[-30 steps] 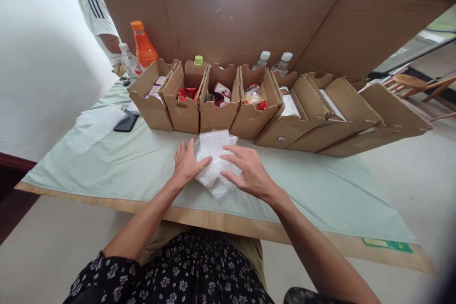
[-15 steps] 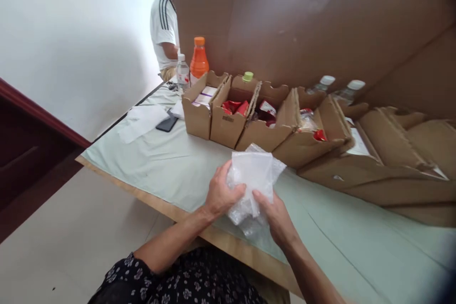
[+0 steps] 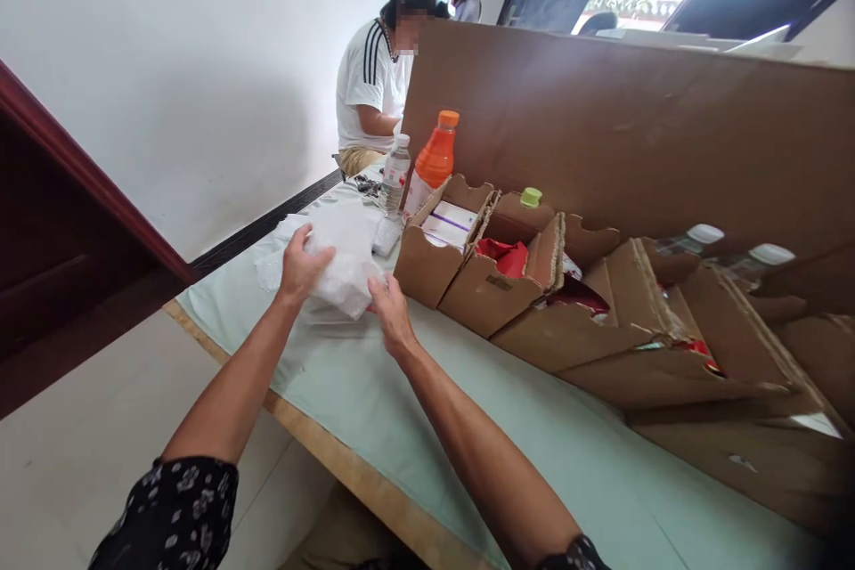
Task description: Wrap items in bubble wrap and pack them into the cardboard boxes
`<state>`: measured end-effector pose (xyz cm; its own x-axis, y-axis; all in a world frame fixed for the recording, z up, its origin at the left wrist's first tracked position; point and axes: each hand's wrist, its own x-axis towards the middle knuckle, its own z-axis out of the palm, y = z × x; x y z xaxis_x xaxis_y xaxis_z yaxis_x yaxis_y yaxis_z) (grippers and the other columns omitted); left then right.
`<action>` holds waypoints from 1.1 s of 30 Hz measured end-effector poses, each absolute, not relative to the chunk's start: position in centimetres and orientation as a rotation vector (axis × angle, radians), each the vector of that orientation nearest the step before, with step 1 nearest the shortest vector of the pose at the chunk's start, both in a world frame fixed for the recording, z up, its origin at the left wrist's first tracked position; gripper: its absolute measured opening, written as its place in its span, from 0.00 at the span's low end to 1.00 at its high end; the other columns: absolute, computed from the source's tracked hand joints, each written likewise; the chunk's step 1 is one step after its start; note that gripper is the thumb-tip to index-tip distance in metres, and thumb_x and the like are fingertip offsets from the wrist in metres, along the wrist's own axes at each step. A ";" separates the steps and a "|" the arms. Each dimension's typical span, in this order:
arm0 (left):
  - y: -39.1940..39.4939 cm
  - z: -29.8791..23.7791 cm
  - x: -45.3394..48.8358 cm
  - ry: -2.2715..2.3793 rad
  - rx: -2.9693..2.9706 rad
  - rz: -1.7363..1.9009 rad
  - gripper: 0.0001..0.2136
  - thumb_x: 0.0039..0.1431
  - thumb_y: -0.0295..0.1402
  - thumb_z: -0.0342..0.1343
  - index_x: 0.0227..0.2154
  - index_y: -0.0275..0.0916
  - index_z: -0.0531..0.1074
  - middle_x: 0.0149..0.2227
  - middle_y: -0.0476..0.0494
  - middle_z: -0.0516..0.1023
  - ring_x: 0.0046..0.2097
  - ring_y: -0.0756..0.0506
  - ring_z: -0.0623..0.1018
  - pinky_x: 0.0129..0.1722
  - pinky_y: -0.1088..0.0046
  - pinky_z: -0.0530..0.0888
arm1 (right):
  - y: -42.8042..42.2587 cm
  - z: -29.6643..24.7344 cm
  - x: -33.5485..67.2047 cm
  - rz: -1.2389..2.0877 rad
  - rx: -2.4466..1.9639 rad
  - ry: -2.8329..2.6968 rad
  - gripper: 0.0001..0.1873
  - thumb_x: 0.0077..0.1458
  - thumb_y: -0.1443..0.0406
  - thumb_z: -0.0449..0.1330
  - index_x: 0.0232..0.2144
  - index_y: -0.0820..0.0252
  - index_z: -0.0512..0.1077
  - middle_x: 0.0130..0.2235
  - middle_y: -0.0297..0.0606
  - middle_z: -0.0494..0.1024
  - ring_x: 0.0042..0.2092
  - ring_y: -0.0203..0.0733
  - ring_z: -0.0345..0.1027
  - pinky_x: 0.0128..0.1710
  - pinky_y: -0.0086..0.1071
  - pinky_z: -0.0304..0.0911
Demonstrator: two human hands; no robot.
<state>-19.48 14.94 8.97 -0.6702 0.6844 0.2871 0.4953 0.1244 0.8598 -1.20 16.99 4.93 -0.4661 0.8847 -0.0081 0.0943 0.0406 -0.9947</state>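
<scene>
Between my hands are translucent plastic bubble-wrap bags (image 3: 347,283), crumpled and overlapping, above the far-left part of the table. My left hand (image 3: 302,269) grips their left side, thumb lying over the top. My right hand (image 3: 393,312) pinches the right edge between thumb and fingers. White sheets (image 3: 289,227) lie on the cloth behind and partly under the bags. How many bags I hold cannot be made out.
A row of cardboard bins (image 3: 427,265) with small packages runs along the right. Behind them rises a cardboard panel (image 3: 601,125). A water bottle (image 3: 395,174) and an orange-capped bottle (image 3: 435,156) stand at the back. A person (image 3: 370,80) sits beyond the table's far end.
Both hands have carried the bubble-wrap bags from the table's front middle to the far left, over the white sheets. The view has turned; the phone is now hidden.
</scene>
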 end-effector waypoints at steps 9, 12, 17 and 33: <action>23.6 9.1 -20.9 2.294 1.449 1.174 0.40 0.53 0.45 0.67 0.66 0.33 0.63 0.71 0.21 0.59 0.72 0.23 0.58 0.67 0.36 0.54 | 13.1 -0.1 4.4 1.342 -0.993 -1.611 0.26 0.58 0.59 0.59 0.58 0.54 0.67 0.57 0.49 0.76 0.49 0.46 0.76 0.48 0.42 0.72; 21.5 9.3 -20.0 2.445 1.837 1.061 0.37 0.60 0.50 0.60 0.69 0.41 0.60 0.75 0.28 0.48 0.74 0.26 0.52 0.69 0.38 0.50 | 13.2 -0.3 4.4 1.316 -0.963 -1.644 0.22 0.59 0.63 0.57 0.56 0.55 0.68 0.56 0.47 0.77 0.47 0.43 0.77 0.43 0.37 0.73; 20.1 8.2 -18.6 2.227 2.236 0.461 0.29 0.64 0.46 0.57 0.66 0.45 0.67 0.74 0.33 0.56 0.74 0.28 0.54 0.69 0.36 0.47 | 13.5 -0.3 4.2 1.286 -0.962 -1.695 0.18 0.60 0.65 0.55 0.53 0.56 0.70 0.53 0.45 0.79 0.45 0.41 0.76 0.41 0.33 0.72; 6.4 3.2 -5.7 1.855 2.523 0.583 0.26 0.65 0.44 0.54 0.64 0.42 0.68 0.70 0.32 0.64 0.72 0.31 0.61 0.70 0.44 0.54 | -0.5 4.2 20.7 1.274 -1.040 -1.991 0.13 0.64 0.66 0.55 0.46 0.56 0.77 0.42 0.39 0.83 0.43 0.41 0.76 0.46 0.34 0.69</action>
